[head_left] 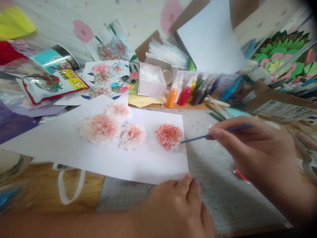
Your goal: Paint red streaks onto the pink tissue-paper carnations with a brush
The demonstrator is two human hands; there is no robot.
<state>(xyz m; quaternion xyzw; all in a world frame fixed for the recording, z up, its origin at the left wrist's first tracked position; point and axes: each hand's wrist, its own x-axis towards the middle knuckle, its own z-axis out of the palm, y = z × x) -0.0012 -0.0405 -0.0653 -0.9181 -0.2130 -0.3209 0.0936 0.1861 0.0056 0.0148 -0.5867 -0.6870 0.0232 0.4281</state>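
My right hand (257,148) pinches a thin blue paintbrush (195,138). The brush's pale tip touches the lower right edge of a red-tipped ruffled flower (169,135) near the right end of a white sheet of paper (158,165). To its left on the same sheet are paler flowers: a small pink-centred one (133,134), a wider pink one (102,127) and another (117,110) behind. My left hand (182,201) is closed at the sheet's near right corner, fingers together at the edge; its thumb is hidden.
Beneath the paper lies a grey cutting mat (223,191). Behind stand several paint bottles, including an orange one (171,96) and a red one (185,93), beside a white box (151,82). A snack packet (49,84) lies far left; a cardboard box (284,105) is at right.
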